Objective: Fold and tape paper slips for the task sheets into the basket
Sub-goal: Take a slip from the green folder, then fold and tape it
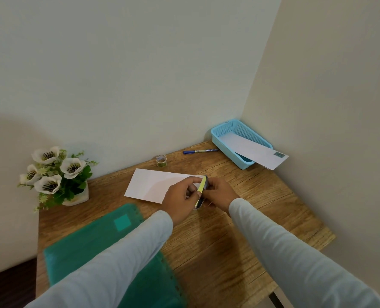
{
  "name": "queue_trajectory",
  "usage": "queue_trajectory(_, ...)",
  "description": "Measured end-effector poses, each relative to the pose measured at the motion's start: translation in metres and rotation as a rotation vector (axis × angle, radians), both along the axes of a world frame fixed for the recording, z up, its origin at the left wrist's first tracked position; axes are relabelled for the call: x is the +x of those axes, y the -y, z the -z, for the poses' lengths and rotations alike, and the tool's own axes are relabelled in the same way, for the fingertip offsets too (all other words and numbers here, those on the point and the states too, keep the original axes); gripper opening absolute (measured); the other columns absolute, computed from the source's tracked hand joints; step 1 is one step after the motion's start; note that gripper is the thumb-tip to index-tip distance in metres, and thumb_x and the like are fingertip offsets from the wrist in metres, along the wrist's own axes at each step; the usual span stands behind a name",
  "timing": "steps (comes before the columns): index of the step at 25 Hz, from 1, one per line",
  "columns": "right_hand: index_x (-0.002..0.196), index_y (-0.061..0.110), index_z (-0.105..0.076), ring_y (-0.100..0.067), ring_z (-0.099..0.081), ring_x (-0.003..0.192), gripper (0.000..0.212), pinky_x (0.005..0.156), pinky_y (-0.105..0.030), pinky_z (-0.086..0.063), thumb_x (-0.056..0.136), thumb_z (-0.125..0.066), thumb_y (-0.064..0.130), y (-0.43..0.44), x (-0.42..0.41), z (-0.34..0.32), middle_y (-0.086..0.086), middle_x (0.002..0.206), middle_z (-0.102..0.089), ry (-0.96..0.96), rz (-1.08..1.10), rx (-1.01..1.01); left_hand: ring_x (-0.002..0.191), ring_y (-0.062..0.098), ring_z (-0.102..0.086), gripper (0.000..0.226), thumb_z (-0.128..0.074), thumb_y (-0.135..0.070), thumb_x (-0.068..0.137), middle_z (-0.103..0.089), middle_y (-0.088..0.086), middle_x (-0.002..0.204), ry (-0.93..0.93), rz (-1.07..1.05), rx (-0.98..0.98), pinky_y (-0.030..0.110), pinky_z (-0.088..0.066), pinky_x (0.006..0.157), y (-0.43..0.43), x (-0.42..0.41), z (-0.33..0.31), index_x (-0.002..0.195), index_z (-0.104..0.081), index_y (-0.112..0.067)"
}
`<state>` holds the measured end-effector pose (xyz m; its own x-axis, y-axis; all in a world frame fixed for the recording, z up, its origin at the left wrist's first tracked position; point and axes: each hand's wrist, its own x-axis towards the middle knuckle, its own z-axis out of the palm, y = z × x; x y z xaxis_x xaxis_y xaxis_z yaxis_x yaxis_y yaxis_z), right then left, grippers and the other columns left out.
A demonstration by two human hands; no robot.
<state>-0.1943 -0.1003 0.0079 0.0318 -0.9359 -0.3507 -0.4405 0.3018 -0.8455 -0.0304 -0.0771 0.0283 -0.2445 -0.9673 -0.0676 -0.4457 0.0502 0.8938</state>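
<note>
The left hand (180, 196) and the right hand (220, 192) both pinch a thin yellow-and-dark strip (202, 187) over the right end of the folded paper (149, 184). The basket (220, 135), with one slip (251, 150) in it already, stands at 1 o'clock. I think it is better to keep the fold flat while sticking.

Long pale grey-blue sleeves (109, 263)
</note>
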Motion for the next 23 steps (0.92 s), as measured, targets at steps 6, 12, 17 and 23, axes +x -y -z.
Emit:
queue_trajectory(6, 0.098, 0.016, -0.075, -0.025, -0.074, 0.081, 0.019, 0.066, -0.037, -0.061, 0.094, -0.062, 0.003, 0.009, -0.005, -0.029, -0.006, 0.09, -0.076, -0.036, 0.002, -0.197, 0.107, 0.006, -0.059, 0.028, -0.058, -0.024, 0.102, -0.06, -0.012, 0.121, 0.038, -0.053, -0.173, 0.017, -0.047, 0.088, 0.012, 0.015, -0.012, 0.129, -0.064, -0.031)
queue_trajectory(12, 0.091, 0.018, -0.078, -0.013, -0.065, 0.069, 0.012, 0.063, -0.027, -0.052, 0.098, -0.068, 0.019, 0.022, 0.0, -0.111, -0.001, 0.08, -0.074, 0.063, -0.018, -0.477, 0.128, 0.014, -0.049, 0.046, -0.067, -0.018, 0.095, -0.058, -0.008, 0.138, 0.161, -0.028, -0.477, 0.033, -0.039, 0.106, 0.057, 0.035, -0.069, 0.138, -0.057, -0.03)
queue_trajectory(17, 0.105, 0.027, -0.074, -0.01, -0.068, 0.097, 0.019, 0.084, -0.032, -0.056, 0.095, -0.07, 0.042, 0.019, 0.008, -0.152, 0.007, 0.101, -0.074, 0.176, -0.028, -0.575, 0.105, 0.01, -0.069, 0.017, -0.064, -0.019, 0.098, -0.075, -0.01, 0.107, -0.17, -0.077, -0.289, 0.037, -0.056, 0.091, 0.068, 0.04, -0.1, 0.111, -0.073, -0.026)
queue_trajectory(23, 0.113, 0.02, -0.07, -0.016, -0.072, 0.098, 0.024, 0.089, -0.045, -0.059, 0.09, -0.077, 0.021, 0.019, -0.002, -0.126, 0.004, 0.104, -0.076, 0.071, 0.012, -0.553, 0.103, 0.014, -0.072, 0.021, -0.061, -0.011, 0.101, -0.077, -0.003, 0.11, -0.413, -0.123, -0.123, 0.031, -0.059, 0.088, 0.057, 0.038, -0.108, 0.119, -0.071, -0.017)
